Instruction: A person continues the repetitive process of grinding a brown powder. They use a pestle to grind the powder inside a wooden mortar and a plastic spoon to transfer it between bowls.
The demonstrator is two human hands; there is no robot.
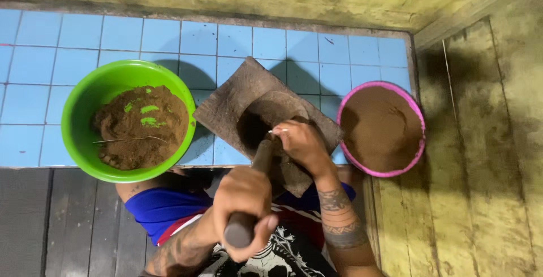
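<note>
Your left hand (244, 203) sits low in the head view, close to your body, fingers curled into a full fist, thumb wrapped across the front, knuckles up. The left forearm runs down and to the left and is tattooed. Your right hand (302, 144) is further forward, palm down, fingers bent and bunched with the tips pointing left. The right wrist is slightly flexed; the right forearm bears a banded tattoo and drops toward the lower edge.
</note>
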